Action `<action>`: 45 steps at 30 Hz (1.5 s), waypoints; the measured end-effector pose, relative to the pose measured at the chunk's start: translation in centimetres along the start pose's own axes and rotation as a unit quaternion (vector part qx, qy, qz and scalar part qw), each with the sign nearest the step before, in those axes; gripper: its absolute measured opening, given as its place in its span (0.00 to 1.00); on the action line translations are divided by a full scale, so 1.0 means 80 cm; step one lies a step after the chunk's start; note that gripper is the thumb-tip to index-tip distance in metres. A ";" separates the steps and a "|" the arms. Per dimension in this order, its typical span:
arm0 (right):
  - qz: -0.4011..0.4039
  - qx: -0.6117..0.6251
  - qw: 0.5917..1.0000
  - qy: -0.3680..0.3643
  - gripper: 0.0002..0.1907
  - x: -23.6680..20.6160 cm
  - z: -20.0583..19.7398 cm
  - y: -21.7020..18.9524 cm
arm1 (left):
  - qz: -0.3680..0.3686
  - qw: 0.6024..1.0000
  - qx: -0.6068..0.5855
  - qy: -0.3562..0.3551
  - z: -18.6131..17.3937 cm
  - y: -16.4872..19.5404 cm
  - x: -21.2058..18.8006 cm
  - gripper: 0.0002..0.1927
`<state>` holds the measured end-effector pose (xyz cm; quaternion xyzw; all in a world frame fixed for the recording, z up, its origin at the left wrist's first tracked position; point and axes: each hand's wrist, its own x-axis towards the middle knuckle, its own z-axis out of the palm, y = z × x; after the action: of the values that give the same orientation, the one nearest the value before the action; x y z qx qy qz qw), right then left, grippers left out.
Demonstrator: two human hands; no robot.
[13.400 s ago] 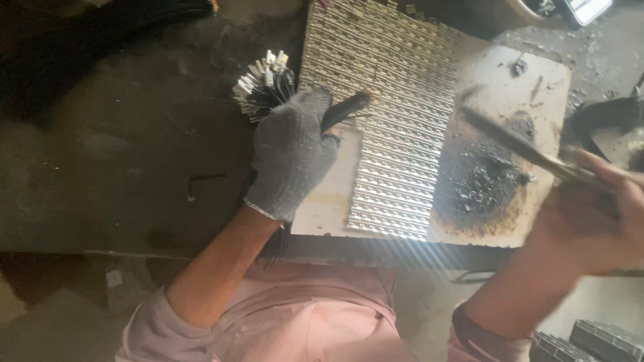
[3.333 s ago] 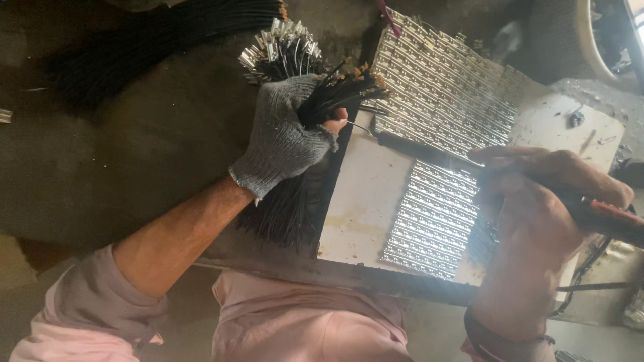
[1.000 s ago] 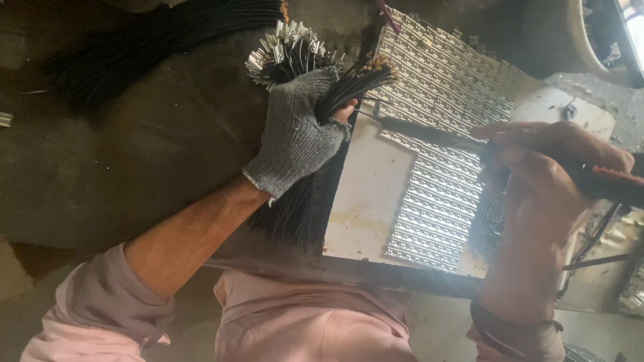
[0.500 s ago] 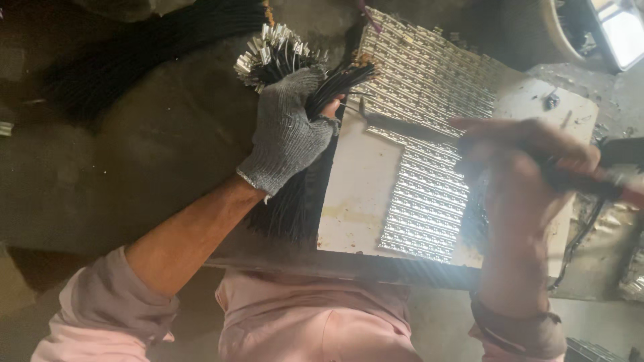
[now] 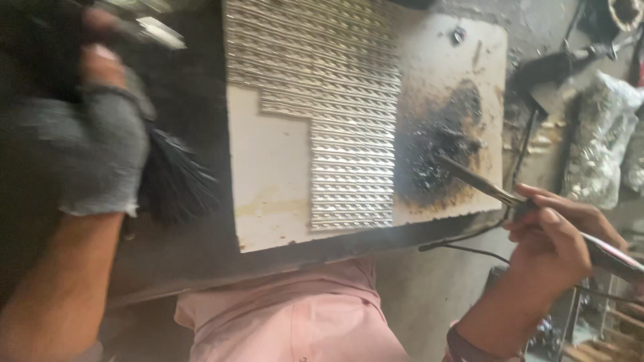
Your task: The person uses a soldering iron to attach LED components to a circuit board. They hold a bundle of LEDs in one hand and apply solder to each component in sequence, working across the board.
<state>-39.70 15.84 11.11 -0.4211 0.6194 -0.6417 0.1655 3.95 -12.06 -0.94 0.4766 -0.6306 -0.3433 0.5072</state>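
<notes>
My left hand [image 5: 94, 144], in a grey knit glove, grips a bundle of thin black wires [image 5: 174, 184] with silvery tips, off the left edge of a pale board [image 5: 272, 174]. Rows of small silvery metal pieces [image 5: 335, 100] cover the middle of the board. My right hand [image 5: 557, 245] is bare and holds a soldering iron [image 5: 496, 191] like a pen. Its dark tip rests on a burnt black patch [image 5: 446, 151] at the board's right side. The left hand is blurred.
The board lies on a dark, dirty worktop [image 5: 181, 255]. A black cable [image 5: 469, 249] runs from the iron under the board's near edge. Bags of silvery parts [image 5: 604, 147] stand at the right. My pink shirt [image 5: 288, 315] fills the bottom.
The view has swung right. My right hand moved the iron from the rows of metal pieces out to the burnt patch. My left hand with the wire bundle drew back to the left.
</notes>
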 end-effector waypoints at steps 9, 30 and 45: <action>0.001 -0.077 0.996 -0.040 0.10 0.007 0.004 0.004 | 0.025 0.992 -0.106 -0.070 0.012 -0.008 0.006 0.05; -0.173 0.026 0.922 -0.344 0.06 0.130 0.291 0.007 | 0.092 0.994 -0.042 -0.036 0.046 -0.004 0.030 0.01; -0.121 -0.071 0.918 -0.370 0.04 0.106 0.331 -0.040 | 0.070 0.996 -0.021 -0.040 0.051 -0.004 0.029 0.05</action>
<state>-23.97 -7.14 13.73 -0.7109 0.5018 -0.4097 0.2739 -0.01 -14.59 -1.56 0.4060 -0.6751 -0.3391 0.5142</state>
